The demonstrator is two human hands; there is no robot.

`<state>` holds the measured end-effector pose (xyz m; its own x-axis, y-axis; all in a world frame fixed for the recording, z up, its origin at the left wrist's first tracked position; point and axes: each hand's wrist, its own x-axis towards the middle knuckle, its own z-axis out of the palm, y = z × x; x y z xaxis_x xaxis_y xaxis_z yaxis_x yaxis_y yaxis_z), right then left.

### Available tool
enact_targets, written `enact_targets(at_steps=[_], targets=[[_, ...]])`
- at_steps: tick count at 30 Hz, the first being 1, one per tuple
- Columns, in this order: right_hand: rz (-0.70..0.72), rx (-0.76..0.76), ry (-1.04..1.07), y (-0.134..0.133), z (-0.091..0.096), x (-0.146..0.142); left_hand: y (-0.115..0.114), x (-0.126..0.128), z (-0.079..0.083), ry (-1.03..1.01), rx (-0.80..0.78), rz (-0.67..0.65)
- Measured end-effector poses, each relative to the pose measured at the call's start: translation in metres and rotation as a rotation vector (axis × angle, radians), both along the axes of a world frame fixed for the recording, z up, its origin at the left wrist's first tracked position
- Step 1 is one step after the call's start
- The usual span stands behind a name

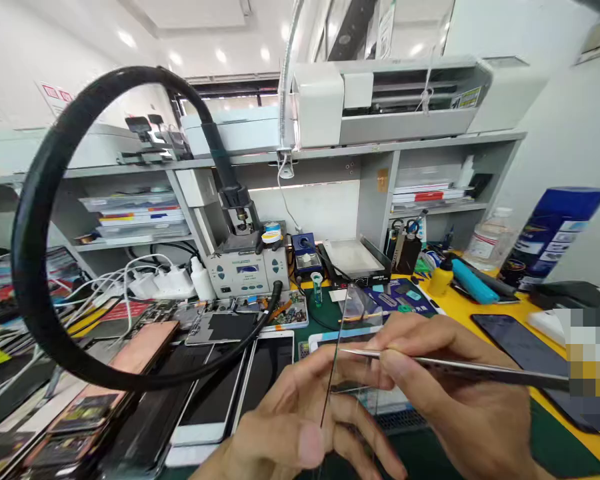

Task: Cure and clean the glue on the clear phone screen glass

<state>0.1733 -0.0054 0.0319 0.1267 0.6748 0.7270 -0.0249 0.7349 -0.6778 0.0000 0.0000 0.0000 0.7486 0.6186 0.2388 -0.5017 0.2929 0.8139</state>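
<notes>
Behind the grey control station [245,280] we've got the big shelf unit [375,213] running right across the bench; looping out from the station's left side is that fat black hose [24,227], arcing toward us and curling back in front of it; nearer us than the station there's a row of white-framed phones [207,403] lying face up, and well off to its right a dark phone [517,337] on its own.

Nearer us and to the right of the station are both hands; the right hand [445,400] is pinched closed, thumb against fingers, around a slim pointed tool [455,365], tweezers by the look of it; the left hand [275,427] is half curled, thumb on the near edge of a clear sheet [353,383] with the other fingers spread behind it; that sheet is held up off the bench, in front of the station and to its right, turned so steeply that we see it nearly edge-on.

Our read: this is the fine-handling step, tool up at the sheet's edge; whether the tip actually touches, we can't tell, clear stuff being what it is; next move seems to call for a steady left grip and a really light tip, since anything this thin probably chips or flexes easily.
</notes>
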Motion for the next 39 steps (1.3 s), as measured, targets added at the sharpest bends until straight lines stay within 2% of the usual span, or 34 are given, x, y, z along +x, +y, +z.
enact_targets(at_steps=[17, 39], targets=[[0.017, 0.022, -0.019, -0.0017, 0.0019, 0.0021, 0.004, 0.001, -0.004, -0.054, 0.004, -0.028], [0.044, 0.014, -0.021, -0.0019, 0.0015, 0.0007, 0.0034, 0.0002, -0.001, -0.028, 0.005, -0.033]])
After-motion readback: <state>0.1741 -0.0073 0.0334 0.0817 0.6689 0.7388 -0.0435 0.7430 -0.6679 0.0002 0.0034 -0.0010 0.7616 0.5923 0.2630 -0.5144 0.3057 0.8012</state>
